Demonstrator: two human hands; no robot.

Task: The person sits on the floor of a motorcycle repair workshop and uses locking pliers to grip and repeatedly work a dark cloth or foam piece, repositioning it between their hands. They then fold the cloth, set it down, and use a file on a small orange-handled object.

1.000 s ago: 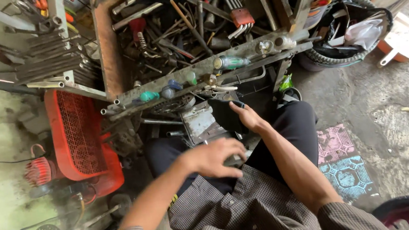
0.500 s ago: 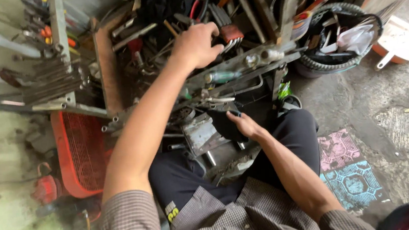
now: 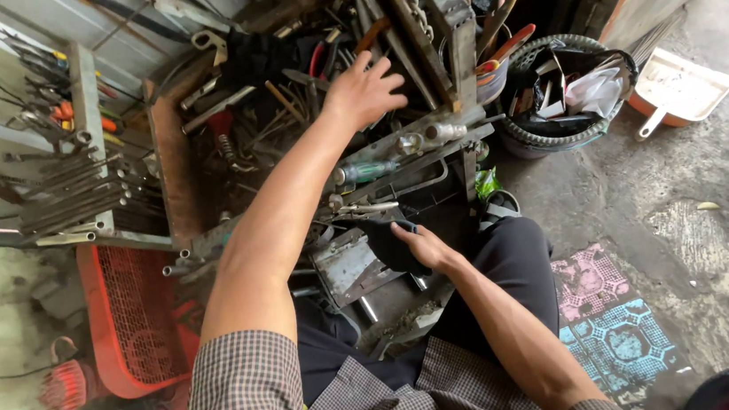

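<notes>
The left hand was stretched out over the wooden tool box, fingers spread wide and holding nothing, palm down just above the heap of loose tools — pliers, rods and a spring all tangled together. The right hand rested low by the knee, fingers curled narrowly on a dark cloth-like piece that lay against a grey metal part; whether it truly gripped the piece or only pressed on it could not be told.

The step in hand looked like picking one tool out of the pile while the work stayed pinned below. To do that well, the open hand needed to come straight down on a single handle rather than rake through the heap, since the pieces overlapped and one lifted carelessly would likely drag its neighbours out. A grip near the free end of a handle, drawn along its length, seemed the safest way. The lower hand had to keep steady pressure so the metal part would not slide off the lap.

Further out, a metal bar crossed between the two hands, carrying a green-tinted bottle. A red plastic crate sat to the left on the floor — beyond it a rack of hanging screwdrivers. To the right stood an old tyre stuffed with scraps and an orange-and-white dustpan.
</notes>
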